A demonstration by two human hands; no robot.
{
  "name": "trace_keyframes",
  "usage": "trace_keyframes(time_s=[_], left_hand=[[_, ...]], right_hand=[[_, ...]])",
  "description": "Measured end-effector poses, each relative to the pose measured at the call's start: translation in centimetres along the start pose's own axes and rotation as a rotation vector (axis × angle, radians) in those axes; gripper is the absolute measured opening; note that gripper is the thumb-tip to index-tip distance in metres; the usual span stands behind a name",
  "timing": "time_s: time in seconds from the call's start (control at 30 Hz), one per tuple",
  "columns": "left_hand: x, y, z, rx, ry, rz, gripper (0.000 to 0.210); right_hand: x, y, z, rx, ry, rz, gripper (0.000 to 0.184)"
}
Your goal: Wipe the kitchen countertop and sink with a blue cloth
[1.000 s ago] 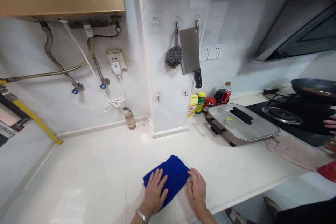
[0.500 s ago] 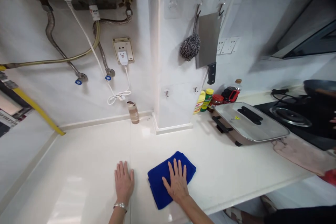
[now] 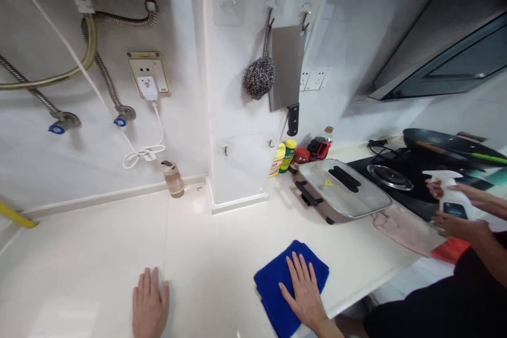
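Observation:
My right hand (image 3: 303, 285) lies flat on a folded blue cloth (image 3: 273, 288), fingers spread, pressing it to the white countertop (image 3: 209, 269). To the left, my left hand (image 3: 150, 301) rests palm down on the bare counter with its fingers stretched out, holding nothing. Just beyond the cloth stands a rectangular electric pan (image 3: 348, 190) with a glass lid and black handles. A small brown-tinted bottle (image 3: 173, 179) is at the wall, farther off than my left hand.
At right, another person's hands (image 3: 455, 222) hold a white spray bottle (image 3: 451, 195) by the black stove (image 3: 415, 185) with its wok (image 3: 439, 142). Several jars (image 3: 289, 156) line the wall. A cleaver (image 3: 287, 66) and steel scourer (image 3: 259, 78) hang on the pillar.
My right hand and the blue cloth have slid to the right along the counter. The view has turned right, bringing the other person's hands and the spray bottle into sight.

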State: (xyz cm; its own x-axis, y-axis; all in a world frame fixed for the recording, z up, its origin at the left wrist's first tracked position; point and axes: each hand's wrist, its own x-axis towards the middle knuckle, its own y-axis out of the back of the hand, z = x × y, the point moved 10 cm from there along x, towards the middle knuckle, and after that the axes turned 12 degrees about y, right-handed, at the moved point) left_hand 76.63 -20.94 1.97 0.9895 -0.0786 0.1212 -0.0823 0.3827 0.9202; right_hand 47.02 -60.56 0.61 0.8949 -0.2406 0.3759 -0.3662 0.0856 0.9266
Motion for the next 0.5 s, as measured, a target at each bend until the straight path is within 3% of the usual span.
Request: trace_keyframes(time_s=[0.13, 0.3, 0.4, 0.5], left_hand=[[0.3, 0.2, 0.1, 0.013, 0.064, -0.043, 0.084], [0.9, 0.0, 0.8, 0.023, 0.279, -0.12, 0.091], [0.8, 0.8, 2.4, 0.056, 0.31, -0.028, 0.094], [0.5, 1.3, 3.3, 0.084, 0.3, 0.037, 0.093]], right_hand=[[2.9, -0.9, 2.4, 0.036, 0.053, -0.01, 0.078], [6.6, -3.6, 7.2, 0.163, 0.087, -0.093, 0.071], [8.9, -5.2, 9.9, 0.21, -0.028, -0.059, 0.056], [10.7, -6.2, 11.8, 0.189, -0.261, 0.084, 0.052]])
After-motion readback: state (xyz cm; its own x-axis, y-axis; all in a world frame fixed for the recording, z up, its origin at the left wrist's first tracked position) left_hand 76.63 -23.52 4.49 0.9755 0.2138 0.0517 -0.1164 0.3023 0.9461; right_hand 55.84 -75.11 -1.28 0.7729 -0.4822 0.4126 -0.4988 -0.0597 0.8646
